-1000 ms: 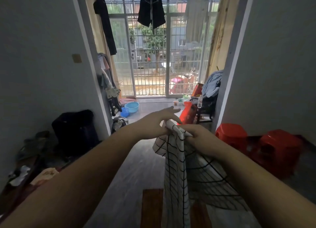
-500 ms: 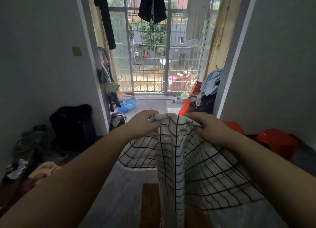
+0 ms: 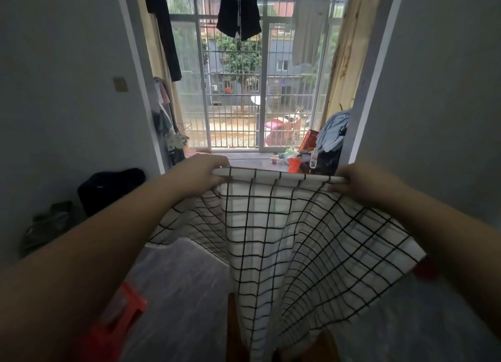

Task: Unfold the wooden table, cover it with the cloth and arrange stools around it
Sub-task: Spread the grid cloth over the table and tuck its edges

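Two grips: left hand (image 3: 202,173) and right hand (image 3: 360,182) each pinch top hem of checked tablecloth (image 3: 284,226), which hangs above wooden table (image 3: 233,332); best hold hem taut, level, centred over top before lowering

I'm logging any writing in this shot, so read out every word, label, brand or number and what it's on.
No text can be read.
Red and yellow cardboard box by the window: print too blurred.
Clear plastic bottle beside it: label too small.
Black-and-white checked cloth: grid lines only, no writing.
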`<state>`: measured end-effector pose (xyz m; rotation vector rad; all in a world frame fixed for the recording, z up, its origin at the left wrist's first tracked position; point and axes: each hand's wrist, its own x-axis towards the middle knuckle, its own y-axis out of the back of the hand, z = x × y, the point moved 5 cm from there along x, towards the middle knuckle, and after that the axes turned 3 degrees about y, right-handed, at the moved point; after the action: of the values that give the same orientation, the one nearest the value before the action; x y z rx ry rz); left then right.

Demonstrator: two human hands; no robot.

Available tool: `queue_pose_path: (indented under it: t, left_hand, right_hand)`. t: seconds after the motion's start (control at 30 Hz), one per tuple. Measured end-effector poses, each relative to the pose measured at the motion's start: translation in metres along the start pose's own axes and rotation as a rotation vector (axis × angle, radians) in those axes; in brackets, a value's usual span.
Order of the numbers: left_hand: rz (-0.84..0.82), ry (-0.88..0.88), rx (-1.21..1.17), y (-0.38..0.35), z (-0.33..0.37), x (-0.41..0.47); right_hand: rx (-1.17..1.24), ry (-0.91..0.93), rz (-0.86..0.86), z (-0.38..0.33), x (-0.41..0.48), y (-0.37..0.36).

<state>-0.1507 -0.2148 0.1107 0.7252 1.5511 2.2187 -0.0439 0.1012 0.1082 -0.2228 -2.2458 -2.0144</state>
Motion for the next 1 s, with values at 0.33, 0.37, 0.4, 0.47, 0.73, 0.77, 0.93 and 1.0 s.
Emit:
queue_pose_path:
  t: [0.33, 0.37, 0.4, 0.47, 0.73, 0.77, 0.93, 1.0]
  left_hand:
    - [0.112, 0.045, -0.007, 0.004, -0.015, 0.005]
    - [0.101, 0.054, -0.021, 0.005, -0.018, 0.007]
    - [0.095, 0.061, -0.028, 0.006, -0.022, 0.009]
    - [0.111, 0.063, -0.017, 0.008, -0.027, 0.012]
    - [-0.049, 0.044, 0.229, -0.014, -0.038, 0.03]
    - [-0.063, 0.053, 0.233, -0.016, -0.04, 0.033]
    - [-0.127, 0.094, 0.192, -0.034, -0.058, 0.067]
    - [-0.162, 0.128, 0.202, -0.044, -0.067, 0.081]
  right_hand:
    - [0.178, 0.031, -0.076, 0.029, -0.013, -0.034]
    - [0.171, 0.031, -0.08, 0.033, -0.013, -0.035]
    - [0.154, 0.027, -0.095, 0.037, -0.014, -0.037]
    - [0.108, 0.021, -0.131, 0.05, -0.013, -0.043]
    - [0.073, -0.085, 0.078, 0.088, 0.025, -0.035]
    - [0.075, -0.098, 0.121, 0.09, 0.032, -0.03]
    - [0.028, -0.076, 0.258, 0.099, 0.075, -0.017]
    - [0.003, -0.063, 0.275, 0.11, 0.099, -0.02]
